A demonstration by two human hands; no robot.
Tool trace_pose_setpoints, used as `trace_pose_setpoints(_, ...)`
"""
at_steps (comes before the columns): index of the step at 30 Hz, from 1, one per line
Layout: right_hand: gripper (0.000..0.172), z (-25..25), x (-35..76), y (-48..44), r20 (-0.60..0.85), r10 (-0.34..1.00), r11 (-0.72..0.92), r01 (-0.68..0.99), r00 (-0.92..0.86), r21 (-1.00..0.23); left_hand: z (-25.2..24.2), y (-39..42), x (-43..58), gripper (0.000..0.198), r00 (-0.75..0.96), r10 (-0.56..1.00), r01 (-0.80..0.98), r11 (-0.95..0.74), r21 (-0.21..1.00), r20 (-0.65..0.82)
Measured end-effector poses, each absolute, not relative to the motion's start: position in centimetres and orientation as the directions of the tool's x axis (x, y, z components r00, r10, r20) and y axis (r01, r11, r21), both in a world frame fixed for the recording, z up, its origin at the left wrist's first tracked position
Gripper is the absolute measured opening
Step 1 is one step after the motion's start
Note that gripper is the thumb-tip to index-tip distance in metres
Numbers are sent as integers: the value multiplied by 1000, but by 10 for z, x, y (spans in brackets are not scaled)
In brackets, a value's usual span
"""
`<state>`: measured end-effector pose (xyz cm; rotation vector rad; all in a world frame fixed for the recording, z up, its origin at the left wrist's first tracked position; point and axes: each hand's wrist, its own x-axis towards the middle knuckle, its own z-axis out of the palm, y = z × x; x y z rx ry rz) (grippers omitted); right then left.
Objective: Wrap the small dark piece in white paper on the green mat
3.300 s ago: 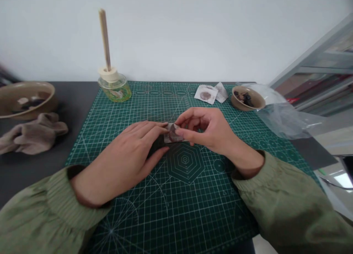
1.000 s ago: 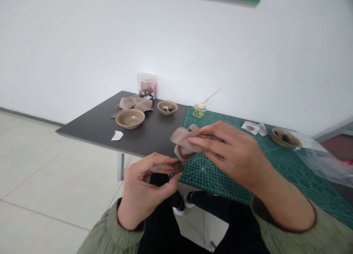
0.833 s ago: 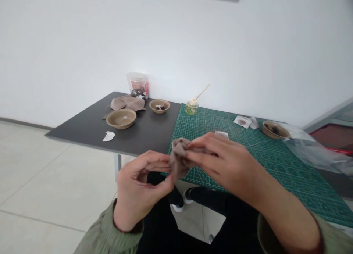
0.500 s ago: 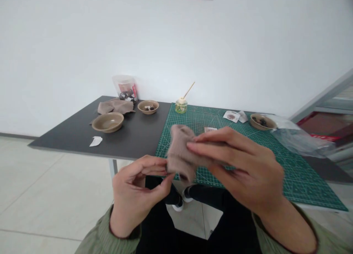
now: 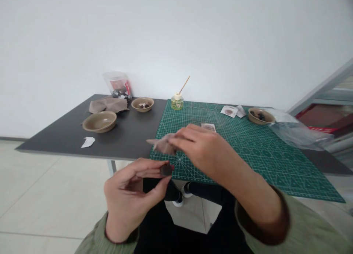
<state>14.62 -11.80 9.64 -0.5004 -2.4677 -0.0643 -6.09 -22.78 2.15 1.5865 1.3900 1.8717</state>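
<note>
Between thumb and fingertips, my left hand (image 5: 135, 193) pinches a small dark round piece (image 5: 166, 170), its exact kind unclear. My right hand (image 5: 205, 147) is closed on a taupe cloth (image 5: 164, 144), which is blurred and hangs just above and behind the dark piece without visibly touching it. Both hands are in front of the near edge of a green cutting mat (image 5: 234, 143). Beyond my right hand, a small white packet (image 5: 209, 127) lies on the mat.
Left on the dark table (image 5: 63, 132) are a shallow brown bowl (image 5: 99, 122), a white scrap (image 5: 88, 142), another cloth (image 5: 106, 104), a bowl of small pieces (image 5: 142, 104) and a clear pouch (image 5: 118, 85). A glass jar with a stick (image 5: 177, 102) stands behind; a filled bowl (image 5: 260, 115) and plastic bag (image 5: 300, 134) sit right.
My right hand and the cloth have moved left and up off my left fingertips. The dark round piece in my left hand now shows uncovered. The view has shifted slightly.
</note>
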Motion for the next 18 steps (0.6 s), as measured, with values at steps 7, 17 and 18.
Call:
trace_pose_setpoints(7, 26, 99, 68, -31, 500, 651, 728, 656, -571, -200, 27, -233, -66, 39, -321, 801, -64, -551, 832, 505)
trace_pose_setpoints(17, 28, 89, 55, -77, 593, 577, 816, 365, -561, -448, 26, -236, -76, 20, -323, 842, -220, -510, 831, 431)
trace_pose_setpoints(18, 27, 92, 71, -97, 635, 572, 809, 231, -519, -540, 25, -237, -75, 22, -320, 849, -247, -503, 828, 420)
